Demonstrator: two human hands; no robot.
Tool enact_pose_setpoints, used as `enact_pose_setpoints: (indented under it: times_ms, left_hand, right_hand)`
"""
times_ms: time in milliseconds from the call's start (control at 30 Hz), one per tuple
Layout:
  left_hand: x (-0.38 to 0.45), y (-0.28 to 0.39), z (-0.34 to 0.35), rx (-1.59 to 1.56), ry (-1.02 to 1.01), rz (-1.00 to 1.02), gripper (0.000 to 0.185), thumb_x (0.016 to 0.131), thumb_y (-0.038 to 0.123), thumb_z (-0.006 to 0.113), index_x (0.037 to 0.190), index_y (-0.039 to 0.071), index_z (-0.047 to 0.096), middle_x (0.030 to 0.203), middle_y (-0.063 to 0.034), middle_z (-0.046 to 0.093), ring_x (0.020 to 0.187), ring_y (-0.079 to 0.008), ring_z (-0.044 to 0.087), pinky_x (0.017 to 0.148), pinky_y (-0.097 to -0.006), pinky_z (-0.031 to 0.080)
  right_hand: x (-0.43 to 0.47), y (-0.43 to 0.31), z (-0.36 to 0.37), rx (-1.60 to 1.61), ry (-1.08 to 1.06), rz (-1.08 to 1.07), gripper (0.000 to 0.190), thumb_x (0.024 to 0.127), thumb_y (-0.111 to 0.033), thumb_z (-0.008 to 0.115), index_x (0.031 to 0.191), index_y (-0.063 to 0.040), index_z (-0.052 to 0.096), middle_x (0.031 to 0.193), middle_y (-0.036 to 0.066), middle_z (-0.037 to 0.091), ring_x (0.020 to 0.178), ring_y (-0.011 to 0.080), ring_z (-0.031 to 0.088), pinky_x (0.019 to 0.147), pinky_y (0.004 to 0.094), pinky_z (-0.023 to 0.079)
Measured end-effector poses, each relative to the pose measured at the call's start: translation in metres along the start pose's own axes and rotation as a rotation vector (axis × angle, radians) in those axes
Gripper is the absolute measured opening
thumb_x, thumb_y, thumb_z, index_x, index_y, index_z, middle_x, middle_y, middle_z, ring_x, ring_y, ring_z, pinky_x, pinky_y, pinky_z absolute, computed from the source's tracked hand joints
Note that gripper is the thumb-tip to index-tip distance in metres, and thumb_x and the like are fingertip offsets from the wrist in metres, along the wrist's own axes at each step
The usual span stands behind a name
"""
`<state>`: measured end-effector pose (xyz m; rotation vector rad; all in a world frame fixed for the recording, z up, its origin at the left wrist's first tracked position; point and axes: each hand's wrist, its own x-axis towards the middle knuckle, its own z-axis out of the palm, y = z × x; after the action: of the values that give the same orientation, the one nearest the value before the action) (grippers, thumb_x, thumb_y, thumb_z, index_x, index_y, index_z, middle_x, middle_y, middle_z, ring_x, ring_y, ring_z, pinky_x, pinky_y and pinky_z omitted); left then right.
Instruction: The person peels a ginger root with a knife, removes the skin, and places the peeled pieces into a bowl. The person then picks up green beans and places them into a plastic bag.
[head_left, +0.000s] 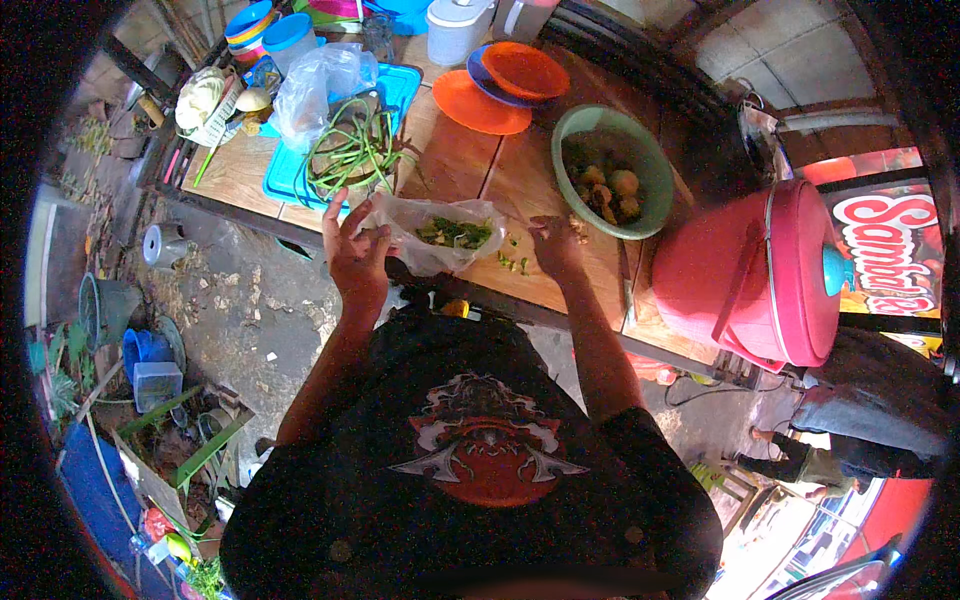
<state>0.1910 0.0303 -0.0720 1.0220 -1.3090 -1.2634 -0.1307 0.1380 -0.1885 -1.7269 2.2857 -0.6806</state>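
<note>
A clear plastic bag (405, 225) lies at the table's near edge with its mouth spread. Chopped green vegetables (454, 233) fill its middle. My left hand (356, 255) is at the bag's left edge, pinching the plastic near the thumb while other fingers stick up. To the bag's right, my right hand (555, 246) is low over the wooden table (465, 161), fingers bent; whether they grip anything is hidden. Small cut green pieces (513, 262) are scattered between that hand and the bag. Long green beans (352, 154) lie on a blue tray (283, 180) beyond my left hand.
A green basin (652, 169) holding round brown items and a large pink lidded bucket (720, 277) stand on the right. Orange plates (480, 105) lie at the back. Cabbage (199, 97) and a crumpled plastic bag (311, 90) are back left. A person's legs (870, 420) show at right.
</note>
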Motion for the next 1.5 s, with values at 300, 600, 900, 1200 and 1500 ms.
enact_pose_setpoints:
  times_ms: [300,600,900,1200,1500]
  left_hand:
    - [0.002,0.002,-0.005,-0.170,0.098,-0.090,0.075,0.091,-0.008,0.063,0.155,0.010,0.026,0.139,-0.0194,0.054,0.087,-0.0185,0.069,0.067,-0.0287,0.060]
    - [-0.010,0.005,0.002,-0.105,0.089,-0.076,0.072,0.093,-0.006,0.061,0.154,0.008,0.026,0.140,-0.0200,0.056,0.092,-0.0191,0.069,0.067,-0.0278,0.060]
    - [-0.017,0.002,0.004,0.017,0.079,-0.065,0.067,0.094,-0.002,0.062,0.152,0.004,0.029,0.138,-0.0153,0.059,0.095,-0.0210,0.071,0.068,-0.0276,0.062]
    - [-0.020,0.001,0.008,0.038,0.027,-0.015,0.067,0.091,-0.005,0.065,0.151,0.004,0.035,0.137,-0.0197,0.056,0.101,-0.0250,0.069,0.068,-0.0287,0.061]
    - [-0.026,0.002,0.011,-0.122,0.034,-0.079,0.068,0.091,-0.004,0.066,0.152,0.006,0.036,0.134,-0.0206,0.058,0.104,-0.0249,0.069,0.067,-0.0290,0.061]
  right_hand:
    - [-0.052,-0.016,0.043,-0.022,-0.093,-0.152,0.051,0.100,-0.040,0.057,0.138,-0.006,0.057,0.137,0.021,0.059,0.125,0.0430,0.055,0.108,0.0510,0.045]
    - [-0.017,-0.079,0.015,0.170,-0.330,-0.065,0.045,0.094,-0.016,0.059,0.138,-0.006,0.058,0.139,0.018,0.056,0.130,0.0392,0.052,0.110,0.0455,0.046]
    - [-0.075,0.005,0.011,-0.082,-0.091,-0.245,0.040,0.090,-0.010,0.069,0.127,0.000,0.061,0.126,0.022,0.063,0.118,0.0419,0.059,0.104,0.0476,0.049]
    - [-0.081,-0.037,0.003,-0.019,-0.122,0.207,0.025,0.085,-0.008,0.067,0.109,-0.002,0.067,0.104,0.024,0.065,0.091,0.0448,0.066,0.077,0.0521,0.054]
    - [-0.064,-0.029,0.017,-0.037,-0.133,0.244,0.034,0.090,-0.008,0.060,0.124,-0.005,0.061,0.122,0.021,0.058,0.111,0.0426,0.059,0.089,0.0513,0.053]
